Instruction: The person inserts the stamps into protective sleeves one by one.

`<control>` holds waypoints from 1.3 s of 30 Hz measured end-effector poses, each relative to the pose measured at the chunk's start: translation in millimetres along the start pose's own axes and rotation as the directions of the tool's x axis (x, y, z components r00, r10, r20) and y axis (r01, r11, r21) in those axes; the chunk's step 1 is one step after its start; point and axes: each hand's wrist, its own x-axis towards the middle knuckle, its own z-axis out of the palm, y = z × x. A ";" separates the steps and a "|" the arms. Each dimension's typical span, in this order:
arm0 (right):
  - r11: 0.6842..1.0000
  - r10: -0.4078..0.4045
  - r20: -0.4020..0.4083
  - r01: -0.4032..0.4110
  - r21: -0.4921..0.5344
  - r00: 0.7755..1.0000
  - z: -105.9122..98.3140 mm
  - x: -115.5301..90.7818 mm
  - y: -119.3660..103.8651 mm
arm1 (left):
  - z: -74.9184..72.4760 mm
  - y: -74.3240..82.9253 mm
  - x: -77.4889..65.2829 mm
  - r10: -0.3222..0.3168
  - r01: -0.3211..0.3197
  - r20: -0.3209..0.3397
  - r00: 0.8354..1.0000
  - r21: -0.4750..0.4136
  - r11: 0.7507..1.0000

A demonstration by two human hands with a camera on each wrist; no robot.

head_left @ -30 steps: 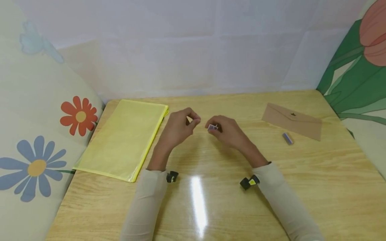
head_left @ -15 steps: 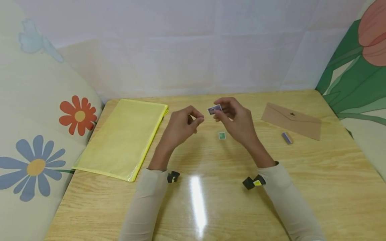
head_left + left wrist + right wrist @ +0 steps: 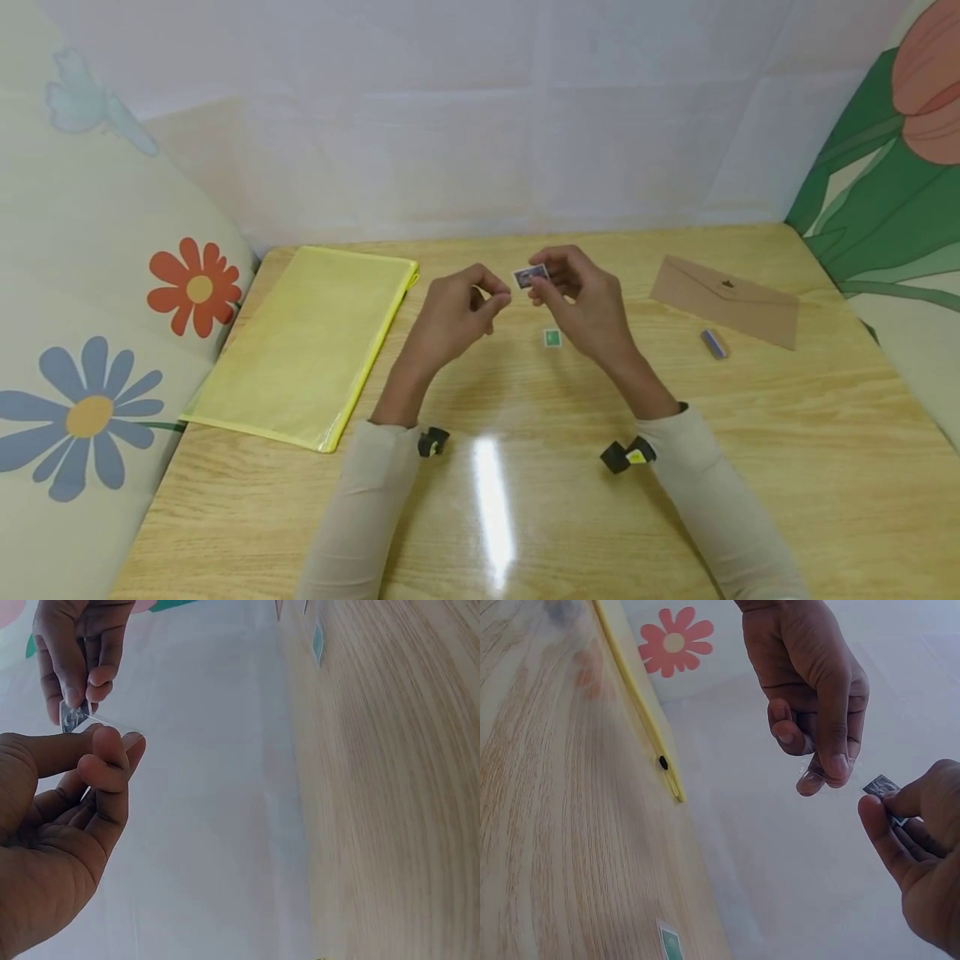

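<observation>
My left hand pinches a small piece of clear plastic film between thumb and forefinger, above the table. Facing it, my right hand holds a small dark purple stamp with a white border, gripped at one end by thumb and fingers. In the left wrist view the film's thin edge reaches from the left fingertips toward the stamp. A green stamp with a white border lies flat on the table, below and to the left of the right hand.
A yellow zip folder lies on the left of the wooden table. At the right are a brown envelope and, in front of it, a small blue-and-white block. A pale wall stands behind the table.
My right hand has risen and moved back from the table with the purple stamp, then shifted slightly left. The green stamp has come into sight on the table. My left hand has edged right.
</observation>
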 end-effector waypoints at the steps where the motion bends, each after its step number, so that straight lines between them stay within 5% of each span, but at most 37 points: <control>1: 1.000 -0.003 -0.001 0.003 0.001 1.000 0.4 0.0 4.7 | 0.3 0.5 -0.1 -0.002 0.003 0.002 1.000 -0.004 1.000; 7: 0.999 -0.034 0.011 0.033 0.019 0.999 3.8 -0.5 31.5 | 2.7 2.3 0.0 0.000 0.000 0.009 1.000 -0.016 1.000; 20: 0.990 -0.064 0.052 0.070 -0.125 0.997 0.5 0.3 31.9 | 1.5 4.2 -0.3 0.033 -0.033 0.010 0.999 0.004 0.999; 31: 0.961 -0.095 0.165 0.134 -0.242 0.982 -2.2 1.2 29.5 | 1.8 4.4 -1.4 0.052 -0.053 0.030 0.998 0.040 0.998; 39: 0.944 -0.162 0.081 0.178 -0.278 0.983 -2.5 -1.3 29.3 | 0.5 3.3 -0.7 0.031 -0.030 -0.018 0.999 0.005 1.000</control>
